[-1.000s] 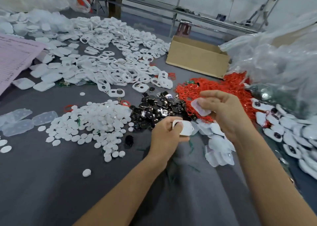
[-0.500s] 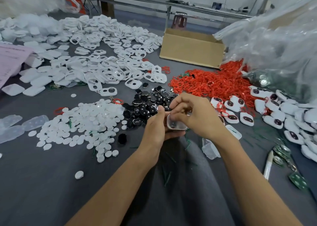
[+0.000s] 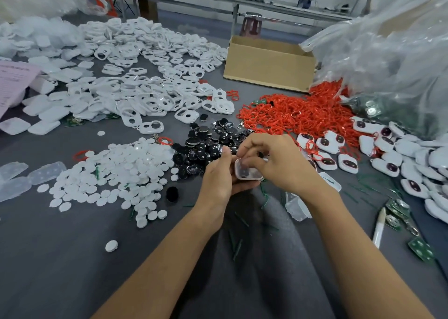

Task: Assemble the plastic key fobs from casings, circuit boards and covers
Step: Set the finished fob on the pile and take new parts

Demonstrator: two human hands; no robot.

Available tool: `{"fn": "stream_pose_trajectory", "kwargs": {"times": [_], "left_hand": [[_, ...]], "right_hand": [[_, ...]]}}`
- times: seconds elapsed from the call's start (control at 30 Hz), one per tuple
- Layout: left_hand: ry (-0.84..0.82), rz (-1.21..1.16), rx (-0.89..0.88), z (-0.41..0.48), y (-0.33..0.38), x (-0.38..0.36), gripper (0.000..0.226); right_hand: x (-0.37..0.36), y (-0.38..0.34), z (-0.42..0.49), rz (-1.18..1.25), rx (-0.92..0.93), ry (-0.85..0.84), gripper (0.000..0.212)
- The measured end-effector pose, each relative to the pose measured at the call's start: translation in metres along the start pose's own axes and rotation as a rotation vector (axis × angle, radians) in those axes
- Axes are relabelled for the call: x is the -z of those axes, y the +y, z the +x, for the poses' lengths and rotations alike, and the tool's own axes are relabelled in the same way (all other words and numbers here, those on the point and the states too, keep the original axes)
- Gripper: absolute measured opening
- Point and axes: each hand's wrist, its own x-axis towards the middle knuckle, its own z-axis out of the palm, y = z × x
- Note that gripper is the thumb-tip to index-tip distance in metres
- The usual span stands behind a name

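Left hand (image 3: 218, 178), right hand (image 3: 278, 164) pinch casing (image 3: 248, 174), insides obscured.

The widest open stretch of tabletop (image 3: 60, 270) is near left, with only a lone white disc (image 3: 111, 246) on it. A bare grey lane runs leftward between the heap of casing frames (image 3: 135, 88) and the white disc pile (image 3: 116, 173), with clear covers (image 3: 21, 178) beside that pile. Ahead, the left hand (image 3: 219, 180) and right hand (image 3: 278, 166), both on one casing (image 3: 248, 173), sit just beside the black button heap (image 3: 203, 144). Beyond it, red loops (image 3: 298, 115) and a cardboard box (image 3: 269, 69) block the way. To the right the surface is crowded: finished fobs (image 3: 388, 153), a plastic bag (image 3: 388, 52), circuit boards (image 3: 420, 248) and a white tool (image 3: 379, 226).
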Motion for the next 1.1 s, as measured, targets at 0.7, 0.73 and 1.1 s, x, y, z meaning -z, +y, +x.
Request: {"fn": "stream_pose_trajectory", "kwargs": {"times": [0.7,0.73,1.1], "left_hand": [[0.054,-0.016,0.021,-0.005,0.005,-0.002,0.030],[0.065,-0.012,0.017,-0.005,0.005,-0.002,0.028],[0.114,-0.012,-0.021,-0.009,0.006,-0.004,0.022]], "right_hand": [[0.009,-0.001,-0.001,0.047,0.038,0.012,0.045],[0.010,-0.001,-0.002,0.028,0.044,0.007,0.046],[0.012,0.006,0.000,-0.029,-0.109,0.041,0.014]]}}
